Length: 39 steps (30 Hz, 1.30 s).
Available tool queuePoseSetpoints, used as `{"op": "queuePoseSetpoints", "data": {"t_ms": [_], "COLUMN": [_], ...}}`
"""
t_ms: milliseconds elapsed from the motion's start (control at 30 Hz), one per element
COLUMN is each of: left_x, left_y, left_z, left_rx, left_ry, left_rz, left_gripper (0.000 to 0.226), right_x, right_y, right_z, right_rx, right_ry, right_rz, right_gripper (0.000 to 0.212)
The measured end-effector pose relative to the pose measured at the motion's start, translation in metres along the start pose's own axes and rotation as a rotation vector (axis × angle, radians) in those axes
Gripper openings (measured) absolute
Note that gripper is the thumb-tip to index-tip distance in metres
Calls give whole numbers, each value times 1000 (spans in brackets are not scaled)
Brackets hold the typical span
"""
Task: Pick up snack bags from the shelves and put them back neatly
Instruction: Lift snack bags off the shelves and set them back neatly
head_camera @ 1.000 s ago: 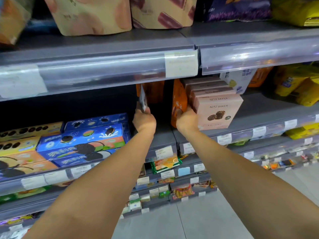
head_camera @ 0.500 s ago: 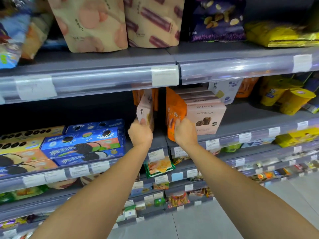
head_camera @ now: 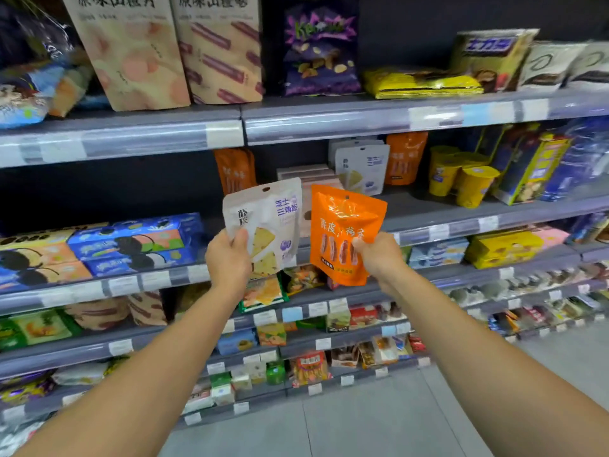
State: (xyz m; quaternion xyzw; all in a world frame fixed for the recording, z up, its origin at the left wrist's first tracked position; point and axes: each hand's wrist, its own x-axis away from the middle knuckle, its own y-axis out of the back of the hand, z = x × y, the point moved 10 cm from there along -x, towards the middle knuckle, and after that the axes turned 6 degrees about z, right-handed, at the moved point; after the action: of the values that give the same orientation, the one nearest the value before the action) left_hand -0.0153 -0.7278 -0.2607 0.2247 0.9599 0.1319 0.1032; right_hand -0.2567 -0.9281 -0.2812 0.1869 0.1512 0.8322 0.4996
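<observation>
my left hand [head_camera: 227, 260] grips a pale grey foil snack bag [head_camera: 263, 222], my right hand [head_camera: 379, 255] an orange foil pouch [head_camera: 346, 225], both held clear of the shelf [head_camera: 461, 222]. next i'd judge: reshelve upright, matching rows.

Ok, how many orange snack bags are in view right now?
3 orange bags: held bag in the right hand; left bag standing on the shelf behind; right bag further back, beside the white bags. More may be hidden behind those.
</observation>
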Motion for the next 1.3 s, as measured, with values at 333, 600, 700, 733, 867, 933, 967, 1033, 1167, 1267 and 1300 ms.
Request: {"op": "queuePoseSetpoints", "data": {"t_ms": [333, 600, 700, 733, 867, 933, 967, 1033, 1167, 1267, 1300], "left_x": [111, 167, 168, 164, 138, 124, 117, 103, 74, 58, 53], "left_y": [-53, -119, -149, -159, -189, -206, -215, -231, -260, -274, -278], "left_z": [-26, -10, -1, 0, -11, -16, -18, -21, -24, -27, -28], "left_rx": [115, 126, 179, 197, 188, 184, 195, 203, 262, 277, 275], "left_ry": [115, 255, 322, 320, 274, 272, 275, 281, 283, 274, 275], "left_rz": [107, 258, 289, 291, 261, 272, 276, 275, 273, 246, 241], "left_gripper": [25, 24, 18, 16, 14, 18, 23, 30, 26, 23, 21], "right_x": [77, 87, 76, 71, 44, 27, 18, 0, -35, -54, -58], "right_y": [143, 198, 205, 208, 225, 233, 237, 243, 251, 254, 255], "right_z": [-58, -128, -147, -151, -153, -150, -148, -148, -146, -146, -147], "right_rx": [-31, -149, -227, -233, -250, -230, -221, -212, -236, -257, -258], "right_ry": [48, -73, -108, -116, -115, -117, -121, -130, -121, -128, -135], "right_rz": [-154, -231, -219, -221, -244, -237, -236, -234, -244, -258, -259], "right_gripper": [19, 11, 20, 22, 29, 30, 29, 28, 29, 28, 28]}}
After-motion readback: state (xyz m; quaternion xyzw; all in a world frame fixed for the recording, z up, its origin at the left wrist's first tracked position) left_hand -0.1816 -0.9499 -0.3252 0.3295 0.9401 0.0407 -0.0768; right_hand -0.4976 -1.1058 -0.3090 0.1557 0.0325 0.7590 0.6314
